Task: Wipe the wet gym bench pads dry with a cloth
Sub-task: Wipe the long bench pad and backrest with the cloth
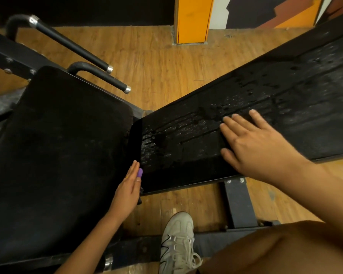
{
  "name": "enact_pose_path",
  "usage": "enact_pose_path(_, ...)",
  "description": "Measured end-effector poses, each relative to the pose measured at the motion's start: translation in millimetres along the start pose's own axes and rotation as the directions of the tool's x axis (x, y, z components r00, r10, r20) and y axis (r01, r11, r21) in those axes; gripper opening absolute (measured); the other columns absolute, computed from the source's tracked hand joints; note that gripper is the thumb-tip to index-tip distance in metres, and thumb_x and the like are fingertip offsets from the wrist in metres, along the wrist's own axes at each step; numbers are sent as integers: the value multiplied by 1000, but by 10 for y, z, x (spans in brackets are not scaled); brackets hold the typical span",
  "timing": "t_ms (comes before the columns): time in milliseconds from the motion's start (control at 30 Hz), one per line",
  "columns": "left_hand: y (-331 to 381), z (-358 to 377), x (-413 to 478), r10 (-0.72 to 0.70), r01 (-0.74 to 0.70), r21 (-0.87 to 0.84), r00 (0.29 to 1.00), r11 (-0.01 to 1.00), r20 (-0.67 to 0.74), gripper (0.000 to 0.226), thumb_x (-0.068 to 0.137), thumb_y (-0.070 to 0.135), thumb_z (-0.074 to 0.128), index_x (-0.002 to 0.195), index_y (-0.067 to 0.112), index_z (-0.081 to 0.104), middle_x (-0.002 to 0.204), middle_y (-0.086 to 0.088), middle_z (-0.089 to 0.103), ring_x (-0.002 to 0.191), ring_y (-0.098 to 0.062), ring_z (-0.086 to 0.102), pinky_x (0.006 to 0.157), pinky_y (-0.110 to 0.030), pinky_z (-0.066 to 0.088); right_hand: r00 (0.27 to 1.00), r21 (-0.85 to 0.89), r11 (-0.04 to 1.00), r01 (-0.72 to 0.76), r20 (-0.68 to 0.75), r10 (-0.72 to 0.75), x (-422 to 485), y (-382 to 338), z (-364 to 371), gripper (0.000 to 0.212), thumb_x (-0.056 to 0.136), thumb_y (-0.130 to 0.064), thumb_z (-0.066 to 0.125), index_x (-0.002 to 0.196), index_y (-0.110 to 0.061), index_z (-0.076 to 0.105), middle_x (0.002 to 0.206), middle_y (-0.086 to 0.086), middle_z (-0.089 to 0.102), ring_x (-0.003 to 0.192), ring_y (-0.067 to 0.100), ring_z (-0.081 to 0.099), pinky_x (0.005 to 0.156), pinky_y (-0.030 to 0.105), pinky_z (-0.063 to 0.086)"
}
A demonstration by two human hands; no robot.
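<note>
Seat pad (63, 155) on the left, matte, no drops visible. Left hand (128, 189) is at its right edge, in the gap between the pads, fingers straight and together, not clenched. A small purple bit (140, 172) pokes out past the fingertips; can't tell if it's the cloth. Back pad (265, 99) on the right is streaked with water. Right hand (259, 147) lies flat on its near end, fingers spread, grasping nothing.

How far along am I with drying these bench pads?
Done: seat pad shows no droplets. In hand: right hand rests flat and bare on the back pad; left hand touches something small and purple, unclear if cloth. Left: back pad is beaded and streaked with water.
</note>
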State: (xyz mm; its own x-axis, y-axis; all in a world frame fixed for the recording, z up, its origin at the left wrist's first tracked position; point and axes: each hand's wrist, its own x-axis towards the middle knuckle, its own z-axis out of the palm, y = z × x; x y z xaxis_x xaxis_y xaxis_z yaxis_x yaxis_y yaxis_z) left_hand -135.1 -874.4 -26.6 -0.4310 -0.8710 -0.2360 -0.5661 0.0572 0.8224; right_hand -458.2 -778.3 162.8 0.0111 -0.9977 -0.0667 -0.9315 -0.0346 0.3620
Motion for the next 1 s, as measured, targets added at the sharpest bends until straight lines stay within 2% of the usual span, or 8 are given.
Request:
enact_pose_path(133, 26, 46, -85, -15, 14, -25, 999, 1000, -35, 48, 108, 22, 39, 148, 40, 19, 158, 22, 22, 148, -1, 22, 120, -26, 25, 1000, 43, 999, 15, 8, -15, 3, -129, 168, 74, 99, -53, 22, 149, -4, 45, 157, 16, 40, 149, 33, 32, 122, 54, 19)
enact_pose_path(300, 28, 156, -255, 2, -3, -27, 998, 1000, -58, 52, 108, 21, 38, 153, 37, 16, 161, 20, 18, 149, 0, 20, 123, -32, 26, 1000, 59, 998, 0, 6, 0, 3, -145, 172, 73, 99, -51, 24, 148, -1, 46, 156, 18, 41, 149, 34, 33, 121, 56, 24)
enact_pose_path(433, 4, 108, 105, 13, -13, 2, 993, 1000, -116, 52, 109, 22, 37, 159, 22, 23, 162, 14, 21, 151, -9, 21, 123, -38, 27, 1000, 55, 998, 5, 18, -6, 13, -147, 147, 73, 99, -51, 24, 148, -1, 46, 156, 18, 41, 149, 34, 33, 121, 57, 25)
enact_pose_path(567, 131, -11, 766, 54, -45, 78, 990, 996, -127, 50, 109, 20, 37, 158, 13, 27, 165, 0, 27, 152, -16, 23, 122, -32, 23, 1000, 59, 998, 3, 23, -5, 23, -148, 140, 73, 99, -50, 26, 148, -1, 47, 156, 18, 41, 148, 34, 34, 121, 57, 25)
enact_pose_path(800, 282, -128, 1070, 53, -45, 144, 997, 989, -50, 52, 110, 18, 35, 160, 15, 22, 167, 5, 17, 152, -14, 21, 118, -26, 21, 999, 58, 998, 1, 34, -2, 24, -150, 121, 73, 99, -52, 24, 150, -3, 45, 158, 17, 39, 150, 33, 31, 122, 56, 23)
enact_pose_path(900, 264, -85, 735, 60, -59, 87, 998, 994, -17, 55, 109, 15, 36, 161, 19, 18, 166, 12, 11, 150, -8, 19, 120, -32, 30, 1000, 61, 998, 0, 28, -2, 17, -149, 119, 73, 99, -51, 25, 148, -2, 46, 157, 18, 41, 149, 34, 33, 121, 56, 25)
enact_pose_path(934, 248, -58, 590, 56, -55, 53, 998, 997, -18, 56, 109, 15, 37, 161, 22, 17, 164, 17, 11, 148, -5, 22, 117, -29, 37, 1000, 61, 998, 1, 26, -2, 13, -147, 123, 73, 99, -51, 26, 148, -2, 47, 156, 18, 41, 149, 34, 33, 121, 56, 25)
enact_pose_path(1000, 194, 2, 276, 23, -23, -15, 999, 1000, -25, 58, 108, 15, 39, 159, 31, 16, 161, 23, 15, 141, -2, 36, 97, -16, 49, 1000, 64, 998, 5, 20, -6, 11, -144, 128, 72, 99, -50, 27, 148, -2, 47, 156, 18, 41, 149, 34, 33, 121, 56, 25)
